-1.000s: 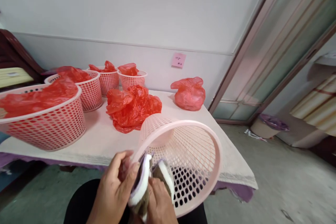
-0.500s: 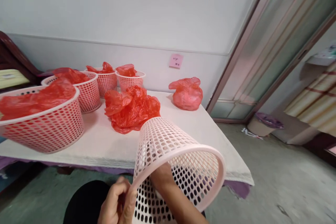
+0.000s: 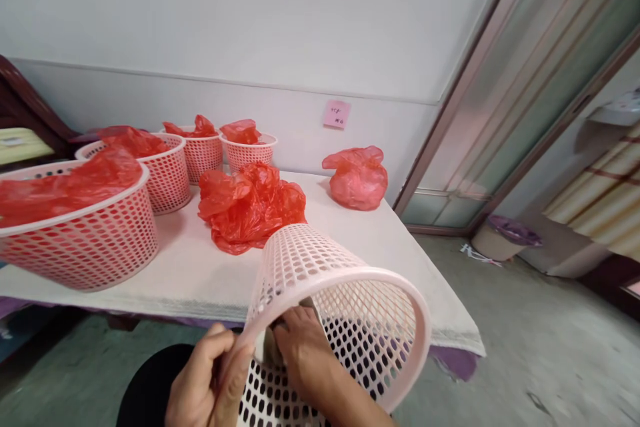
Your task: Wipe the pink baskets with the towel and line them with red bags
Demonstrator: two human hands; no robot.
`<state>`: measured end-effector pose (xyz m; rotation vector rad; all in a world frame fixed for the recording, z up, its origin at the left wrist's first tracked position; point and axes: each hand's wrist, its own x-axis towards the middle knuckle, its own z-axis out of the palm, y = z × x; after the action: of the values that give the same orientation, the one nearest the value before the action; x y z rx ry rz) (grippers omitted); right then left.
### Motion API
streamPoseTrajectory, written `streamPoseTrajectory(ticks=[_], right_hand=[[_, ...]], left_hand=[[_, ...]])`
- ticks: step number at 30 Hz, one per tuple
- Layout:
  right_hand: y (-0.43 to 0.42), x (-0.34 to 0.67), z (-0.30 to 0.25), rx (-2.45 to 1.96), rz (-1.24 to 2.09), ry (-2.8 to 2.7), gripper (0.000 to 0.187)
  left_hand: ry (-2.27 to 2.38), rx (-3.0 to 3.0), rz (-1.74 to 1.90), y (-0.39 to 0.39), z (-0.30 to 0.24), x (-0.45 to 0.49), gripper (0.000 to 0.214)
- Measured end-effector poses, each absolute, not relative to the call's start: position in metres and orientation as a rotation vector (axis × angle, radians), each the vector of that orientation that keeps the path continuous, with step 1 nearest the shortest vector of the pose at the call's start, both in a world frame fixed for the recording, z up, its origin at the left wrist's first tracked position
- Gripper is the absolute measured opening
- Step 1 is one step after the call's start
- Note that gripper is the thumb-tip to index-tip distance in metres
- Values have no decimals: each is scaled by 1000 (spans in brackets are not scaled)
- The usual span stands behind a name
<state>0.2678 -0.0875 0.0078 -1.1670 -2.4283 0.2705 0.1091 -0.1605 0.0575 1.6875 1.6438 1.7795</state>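
Note:
A pale pink perforated basket (image 3: pixel 345 280) lies tipped on its side at the table's near edge, its mouth facing me. My left hand (image 3: pixel 210 383) grips its rim from outside, fingers closed on the plastic. My right hand (image 3: pixel 300 347) reaches inside the basket, fingers curled around a white and brown cloth item (image 3: pixel 265 345) that shows only partly behind the rim. A crumpled red plastic bag (image 3: pixel 250 203) lies on the table just behind the basket.
Several pink baskets holding red bags stand at the left and back, the nearest one (image 3: pixel 80 240) large. A tied red bag (image 3: pixel 357 177) sits near the wall under a pink note (image 3: pixel 336 114). The white-covered table (image 3: pixel 200 273) ends right; a sliding door (image 3: pixel 525 93) beyond.
The folded white and brown items held in front of the basket a second ago have gone inside it with my right hand. My left hand shifted onto the basket rim.

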Motion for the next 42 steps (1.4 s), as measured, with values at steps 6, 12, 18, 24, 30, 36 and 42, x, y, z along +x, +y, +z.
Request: streamPoseTrajectory(ticks=[6, 12, 18, 24, 30, 36, 42], right_hand=[[-113, 293, 32, -1102, -173, -2684, 13], [-142, 269, 10, -747, -164, -2402, 25], [-150, 255, -16, -865, -169, -2299, 19], [-148, 249, -17, -872, -273, -2226, 23], [-139, 270, 37, -956, 131, -2218, 58], [-131, 288, 57, -1120, 548, -2478, 44], [-105, 302, 43, -1611, 247, -2782, 24]], left_hand=[[1640, 1925, 1667, -138, 97, 86, 14], [1596, 1948, 1548, -118, 132, 88, 21], [1535, 1892, 1435, -106, 141, 93, 25], [1513, 1806, 1493, -102, 141, 95, 26], [1439, 1606, 1492, -126, 97, 104, 24], [1481, 1623, 1642, -140, 68, 109, 14], [1485, 1806, 1709, -140, 74, 112, 7]])
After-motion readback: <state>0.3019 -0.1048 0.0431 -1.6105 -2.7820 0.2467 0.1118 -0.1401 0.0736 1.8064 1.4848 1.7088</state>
